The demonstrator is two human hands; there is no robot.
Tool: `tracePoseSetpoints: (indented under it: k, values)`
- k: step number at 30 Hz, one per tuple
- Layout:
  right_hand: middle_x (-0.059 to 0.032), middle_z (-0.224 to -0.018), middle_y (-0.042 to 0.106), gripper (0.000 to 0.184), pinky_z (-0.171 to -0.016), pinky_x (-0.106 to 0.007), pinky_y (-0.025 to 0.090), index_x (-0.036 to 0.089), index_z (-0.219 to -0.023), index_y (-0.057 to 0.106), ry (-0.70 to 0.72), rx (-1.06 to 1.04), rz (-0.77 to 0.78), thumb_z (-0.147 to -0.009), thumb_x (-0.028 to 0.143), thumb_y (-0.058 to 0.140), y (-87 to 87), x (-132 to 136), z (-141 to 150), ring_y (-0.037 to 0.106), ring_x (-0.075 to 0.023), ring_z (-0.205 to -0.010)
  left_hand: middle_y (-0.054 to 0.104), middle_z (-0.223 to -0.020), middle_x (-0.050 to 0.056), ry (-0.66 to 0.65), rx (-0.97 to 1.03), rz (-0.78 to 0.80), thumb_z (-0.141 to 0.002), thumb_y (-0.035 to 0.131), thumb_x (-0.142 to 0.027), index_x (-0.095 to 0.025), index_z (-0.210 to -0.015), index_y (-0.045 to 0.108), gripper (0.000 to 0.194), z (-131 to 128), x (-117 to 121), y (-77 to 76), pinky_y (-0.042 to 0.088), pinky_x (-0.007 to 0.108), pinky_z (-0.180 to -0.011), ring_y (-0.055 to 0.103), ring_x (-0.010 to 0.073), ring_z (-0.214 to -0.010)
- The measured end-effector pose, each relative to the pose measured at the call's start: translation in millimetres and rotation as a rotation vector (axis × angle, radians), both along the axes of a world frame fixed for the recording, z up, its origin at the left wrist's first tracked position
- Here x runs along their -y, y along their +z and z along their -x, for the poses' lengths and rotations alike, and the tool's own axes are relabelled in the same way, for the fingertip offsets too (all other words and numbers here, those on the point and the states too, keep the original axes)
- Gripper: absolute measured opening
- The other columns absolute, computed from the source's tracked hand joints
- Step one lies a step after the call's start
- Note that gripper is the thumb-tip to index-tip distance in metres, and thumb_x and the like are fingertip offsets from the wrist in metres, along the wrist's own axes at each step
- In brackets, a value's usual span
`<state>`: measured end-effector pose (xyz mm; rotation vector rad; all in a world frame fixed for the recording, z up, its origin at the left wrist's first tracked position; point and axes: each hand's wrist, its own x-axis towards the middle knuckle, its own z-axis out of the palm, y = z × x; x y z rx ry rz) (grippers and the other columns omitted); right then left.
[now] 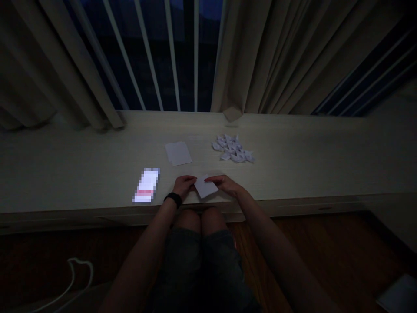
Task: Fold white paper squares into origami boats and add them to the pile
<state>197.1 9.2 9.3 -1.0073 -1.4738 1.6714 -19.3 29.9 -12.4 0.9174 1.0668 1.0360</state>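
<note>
A white square of paper [206, 188] is held between my two hands, near the front edge of the light-coloured ledge. My left hand [185, 185], with a dark band on its wrist, pinches the paper's left corner. On the other side my right hand [226, 184] grips the right part, its thumb lying over the top face. Beyond the hands, to the left, lies a small stack of white paper sheets [180, 153]. To the right of that stack sits a cluster of several small folded white paper pieces [232, 148].
A lit phone [146, 186], its screen blurred out, lies left of my left hand. Curtains [260, 56] and a barred window stand behind the ledge [302, 161]. My knees are just below its front edge. A white cable [73, 271] hangs at lower left.
</note>
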Motion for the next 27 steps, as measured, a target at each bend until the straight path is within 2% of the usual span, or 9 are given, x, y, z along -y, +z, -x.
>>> tracePoseSetpoints:
  k: [3, 6, 10, 15, 18, 21, 24, 27]
  values:
    - [-0.0055, -0.109, 0.068, 0.034, -0.089, -0.041, 0.046, 0.021, -0.094, 0.073, 0.022, 0.056, -0.027, -0.061, 0.018, 0.065, 3.8, 0, 0, 0.062, -0.022, -0.097, 0.068, -0.076, 0.008, -0.007, -0.048, -0.021, -0.057, 0.078, -0.029, -0.01, -0.077, 0.068, 0.029, -1, -1, -0.7, 0.053, 0.035, -0.067, 0.062, 0.0173, -0.068]
    - [-0.0048, -0.102, 0.07, 0.023, -0.089, -0.039, 0.045, 0.019, -0.083, 0.075, 0.026, 0.109, -0.071, -0.062, 0.024, 0.069, 2.5, 0, 2, 0.062, -0.021, -0.091, 0.069, -0.076, 0.009, -0.031, -0.107, -0.057, -0.059, 0.077, -0.032, -0.011, -0.077, 0.069, 0.029, -1, 0, 0.3, 0.051, 0.032, -0.063, 0.061, 0.017, -0.066]
    - [-0.004, -0.089, 0.072, 0.028, -0.083, -0.036, 0.045, 0.016, -0.084, 0.074, 0.012, 0.146, -0.089, -0.066, 0.037, 0.07, -0.2, 0, 3, 0.061, -0.0196, -0.081, 0.071, -0.079, 0.01, -0.151, -0.249, -0.11, -0.061, 0.077, -0.032, -0.012, -0.09, 0.072, 0.035, 1, 1, 4.8, 0.048, 0.029, -0.059, 0.059, 0.0151, -0.062]
    - [-0.0021, -0.079, 0.07, 0.036, -0.073, -0.029, 0.044, 0.015, -0.086, 0.073, -0.128, 0.161, -0.133, -0.071, 0.047, 0.065, -4.4, 2, 8, 0.059, -0.0174, -0.073, 0.072, -0.081, 0.009, -0.169, -0.335, -0.202, -0.062, 0.075, -0.031, -0.015, -0.087, 0.074, 0.03, 3, 2, 7.4, 0.048, 0.029, -0.061, 0.061, 0.0173, -0.066]
    - [0.0014, -0.065, 0.063, 0.033, -0.06, -0.024, 0.04, 0.015, -0.072, 0.07, -0.257, 0.24, -0.187, -0.071, 0.048, 0.065, -10.3, 1, 16, 0.054, -0.0138, -0.061, 0.072, -0.074, 0.008, -0.188, -0.454, -0.271, -0.069, 0.069, -0.041, -0.015, -0.08, 0.075, 0.029, 3, 4, 7.3, 0.046, 0.028, -0.059, 0.061, 0.0186, -0.064]
    - [0.0024, -0.059, 0.057, 0.031, -0.055, -0.023, 0.036, 0.016, -0.062, 0.065, -0.348, 0.326, -0.275, -0.07, 0.046, 0.065, -17.7, 1, 24, 0.051, -0.0126, -0.058, 0.073, -0.08, 0.008, -0.246, -0.491, -0.333, -0.073, 0.066, -0.047, -0.016, -0.086, 0.075, 0.035, 2, 8, 8.1, 0.047, 0.029, -0.064, 0.064, 0.0212, -0.072]
    - [0.0011, -0.064, 0.061, 0.028, -0.059, -0.024, 0.04, 0.016, -0.067, 0.064, -0.406, 0.325, -0.328, -0.067, 0.044, 0.068, -23.2, 1, 30, 0.054, -0.014, -0.062, 0.073, -0.089, 0.009, -0.22, -0.469, -0.362, -0.067, 0.072, -0.043, -0.017, -0.092, 0.074, 0.036, -1, 12, 8.4, 0.048, 0.032, -0.072, 0.065, 0.0237, -0.081]
    - [0.0002, -0.071, 0.064, 0.036, -0.063, -0.026, 0.045, 0.017, -0.088, 0.063, -0.488, 0.212, -0.291, -0.065, 0.044, 0.07, -25.5, 1, 34, 0.058, -0.0153, -0.067, 0.073, -0.088, 0.011, -0.12, -0.429, -0.315, -0.062, 0.077, -0.038, -0.014, -0.091, 0.074, 0.037, -2, 13, 6.7, 0.049, 0.035, -0.076, 0.066, 0.0245, -0.081]
